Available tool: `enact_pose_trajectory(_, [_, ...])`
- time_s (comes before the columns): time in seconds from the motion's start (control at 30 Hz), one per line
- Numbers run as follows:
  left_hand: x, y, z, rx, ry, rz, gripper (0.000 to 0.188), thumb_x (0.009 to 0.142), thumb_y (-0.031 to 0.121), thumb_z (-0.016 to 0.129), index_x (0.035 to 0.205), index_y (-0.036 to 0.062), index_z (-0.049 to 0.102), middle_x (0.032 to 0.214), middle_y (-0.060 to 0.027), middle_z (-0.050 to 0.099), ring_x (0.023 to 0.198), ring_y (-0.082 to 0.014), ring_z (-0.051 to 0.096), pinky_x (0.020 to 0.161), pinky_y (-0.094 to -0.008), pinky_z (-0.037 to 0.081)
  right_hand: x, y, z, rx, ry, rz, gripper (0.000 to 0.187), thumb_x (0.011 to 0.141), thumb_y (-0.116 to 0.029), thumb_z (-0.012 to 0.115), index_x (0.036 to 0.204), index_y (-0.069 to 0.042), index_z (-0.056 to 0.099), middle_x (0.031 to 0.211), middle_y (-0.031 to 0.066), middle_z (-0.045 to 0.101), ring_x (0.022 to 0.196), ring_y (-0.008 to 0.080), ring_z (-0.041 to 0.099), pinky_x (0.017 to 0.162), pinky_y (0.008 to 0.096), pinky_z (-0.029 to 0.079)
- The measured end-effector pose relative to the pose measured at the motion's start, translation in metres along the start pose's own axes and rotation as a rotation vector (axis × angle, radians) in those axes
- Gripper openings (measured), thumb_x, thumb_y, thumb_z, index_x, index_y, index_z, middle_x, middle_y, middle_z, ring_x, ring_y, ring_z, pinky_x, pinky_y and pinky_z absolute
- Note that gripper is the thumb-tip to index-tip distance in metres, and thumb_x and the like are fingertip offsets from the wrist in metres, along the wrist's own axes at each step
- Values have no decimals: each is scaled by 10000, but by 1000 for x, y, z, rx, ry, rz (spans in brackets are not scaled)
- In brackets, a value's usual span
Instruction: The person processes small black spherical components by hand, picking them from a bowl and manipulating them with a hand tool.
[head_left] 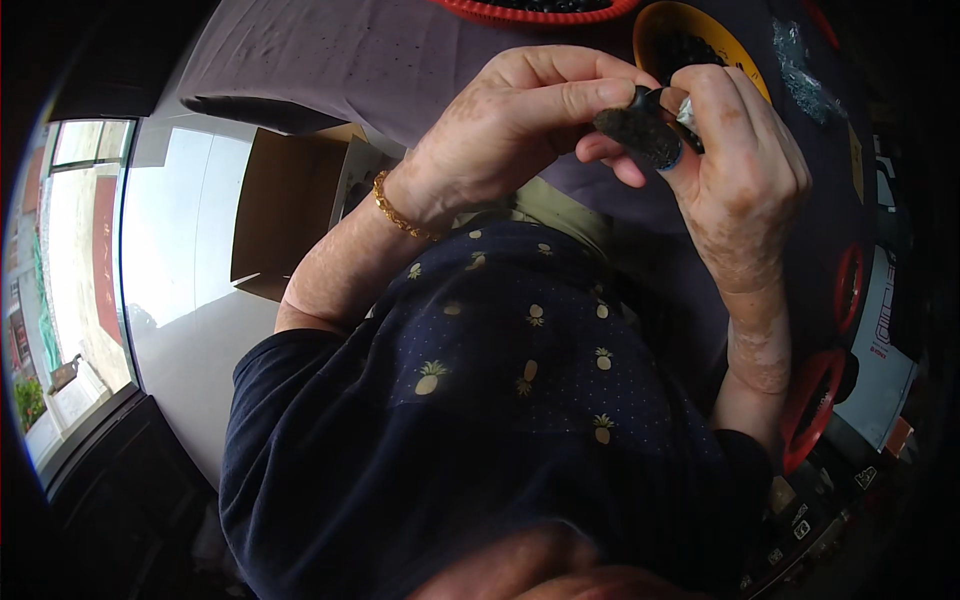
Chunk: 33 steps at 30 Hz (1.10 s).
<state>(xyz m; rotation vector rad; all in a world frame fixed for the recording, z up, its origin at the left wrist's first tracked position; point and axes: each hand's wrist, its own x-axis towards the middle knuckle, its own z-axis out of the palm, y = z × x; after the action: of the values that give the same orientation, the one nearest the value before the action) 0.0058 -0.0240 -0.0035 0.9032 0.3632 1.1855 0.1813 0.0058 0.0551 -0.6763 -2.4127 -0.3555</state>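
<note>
Both hands meet above the lap, near the edge of the cloth-covered table. My left hand pinches a small shiny black piece between thumb and forefinger; its exact kind I cannot make out. My right hand is closed beside it, its fingers curled round a small thing with a whitish wrapped part, mostly hidden in the grip. Over the right thumb sits a dark, grimy finger cover with a blue edge, pressed close to the black piece. Just beyond the hands stands a yellow bowl with small black pieces inside.
A red basket of black pieces stands on the purple-grey tablecloth. Crumpled clear plastic lies at the far right. Red-rimmed containers are at the right. An open cardboard box stands at the left, by a glass door.
</note>
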Motion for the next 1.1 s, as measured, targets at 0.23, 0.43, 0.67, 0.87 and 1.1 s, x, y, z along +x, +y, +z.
enact_pose_trajectory(0.23, [0,-3,0,-106,0,-30,309,887,176,540,1107,-40,560,964,-172,626,713,-268,643,659,-349,545,7,-9,-6,18,-30,35,247,743,-237,683,818,-56,533,675,38,519,589,214,555,518,312,439])
enact_pose_trajectory(0.43, [0,-2,5,-212,-21,-89,245,904,134,512,994,-79,592,861,-106,612,565,-87,509,655,-361,567,7,-5,-7,44,-58,-17,220,721,-178,693,772,-52,519,636,41,504,571,217,554,504,308,432])
enact_pose_trajectory(0.67, [-2,-6,-2,-220,-8,-171,279,860,127,552,1056,-70,578,854,-143,623,653,-212,633,588,-380,576,-6,12,-1,121,-76,-137,255,724,-217,700,768,-39,523,614,34,507,549,188,549,482,287,419])
enact_pose_trajectory(0.87, [2,3,6,-185,-22,-177,232,899,103,517,1018,-78,602,799,-90,610,580,-87,548,733,-402,572,-4,-1,-11,80,6,-3,334,737,-309,704,800,-22,546,630,47,518,532,179,529,477,275,424])
enact_pose_trajectory(1.1, [3,3,4,-216,-99,-121,241,903,96,508,1044,-78,595,803,-85,611,594,-84,547,744,-399,571,-6,-6,-11,132,-6,43,334,730,-301,712,814,-25,546,671,46,561,559,182,557,486,286,440])
